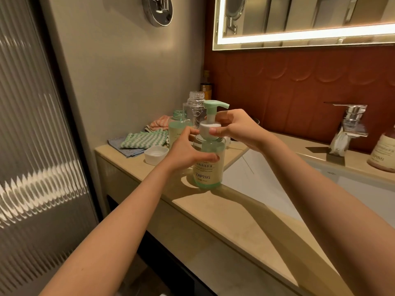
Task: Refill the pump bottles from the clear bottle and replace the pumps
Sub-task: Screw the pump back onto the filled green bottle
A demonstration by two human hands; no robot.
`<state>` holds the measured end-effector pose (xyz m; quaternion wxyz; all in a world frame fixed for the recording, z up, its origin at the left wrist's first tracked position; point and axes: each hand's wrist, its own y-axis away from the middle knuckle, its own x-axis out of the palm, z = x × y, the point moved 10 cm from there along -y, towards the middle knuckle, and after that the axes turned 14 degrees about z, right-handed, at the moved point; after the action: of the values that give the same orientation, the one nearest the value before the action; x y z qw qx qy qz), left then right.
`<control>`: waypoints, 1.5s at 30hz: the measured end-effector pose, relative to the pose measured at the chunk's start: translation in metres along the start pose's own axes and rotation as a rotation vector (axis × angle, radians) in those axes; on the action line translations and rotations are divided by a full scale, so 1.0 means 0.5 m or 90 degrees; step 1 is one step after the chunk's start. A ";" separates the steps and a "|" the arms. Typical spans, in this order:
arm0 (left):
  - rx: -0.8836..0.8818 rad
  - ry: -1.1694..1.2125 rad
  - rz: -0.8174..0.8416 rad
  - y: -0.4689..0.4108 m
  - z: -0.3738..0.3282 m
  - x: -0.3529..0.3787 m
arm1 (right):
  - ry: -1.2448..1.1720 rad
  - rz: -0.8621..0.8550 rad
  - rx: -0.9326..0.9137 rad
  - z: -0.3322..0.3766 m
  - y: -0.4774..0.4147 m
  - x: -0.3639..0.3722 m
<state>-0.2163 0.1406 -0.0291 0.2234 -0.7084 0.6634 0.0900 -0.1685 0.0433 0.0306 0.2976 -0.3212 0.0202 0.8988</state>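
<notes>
Your left hand (188,150) gripped the likely slick YAPING bottle (208,170) at the countertop (213,212) front edge; your right hand (237,127) pinched its pump collar (207,130).

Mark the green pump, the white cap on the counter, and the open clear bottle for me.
green pump (213,104), head view, on the nozzle head.
white cap (155,160), head view, on its front wall.
clear bottle (196,95), head view, on its threaded neck.

At a bathroom vanity, a person's left hand (188,153) grips the shoulder of a pale green translucent pump bottle labelled "YAPING" (208,170), upright on the beige stone counter (224,206). The right hand (235,127) pinches the white collar of the mint-green pump (213,104). Behind stand an uncapped clear plastic bottle (195,103) and an open green-tinted bottle (178,129). A round white cap (156,154) lies nearby.
</notes>
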 end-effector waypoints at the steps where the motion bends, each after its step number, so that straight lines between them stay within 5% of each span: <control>1: 0.001 0.001 -0.001 0.000 0.001 -0.001 | 0.019 -0.013 -0.005 0.004 0.001 -0.002; 7: 0.014 0.000 0.012 -0.001 -0.001 0.009 | 0.262 -0.187 0.023 0.020 0.015 -0.004; 13: 0.017 -0.004 0.002 -0.001 0.000 0.008 | 0.003 0.021 -0.012 0.004 0.008 0.046; 20: 0.014 -0.020 -0.005 0.002 -0.001 0.007 | 0.266 -0.253 0.060 0.008 0.021 -0.005; 26: 0.014 -0.009 0.010 0.004 -0.006 0.011 | -0.105 0.026 -0.042 -0.014 0.000 0.044; 32: 0.013 -0.011 0.011 0.005 -0.007 0.011 | 0.086 -0.214 -0.011 -0.002 0.025 0.008; 38: 0.006 -0.005 0.026 0.003 -0.005 0.012 | -0.186 -0.001 -0.081 -0.019 0.002 0.050; 40: 0.006 -0.004 0.024 0.002 -0.006 0.013 | -0.148 -0.041 -0.100 -0.019 0.010 0.038; 43: 0.013 -0.006 0.014 -0.001 -0.007 0.019 | 0.046 -0.238 -0.076 -0.015 0.023 0.011; 45: 0.018 -0.011 0.016 -0.001 -0.007 0.023 | 0.029 -0.255 -0.039 -0.029 0.020 0.010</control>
<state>-0.2152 0.1288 -0.0306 0.2379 -0.6963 0.6713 0.0893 -0.1686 0.0345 0.0148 0.4598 -0.3482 -0.0649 0.8143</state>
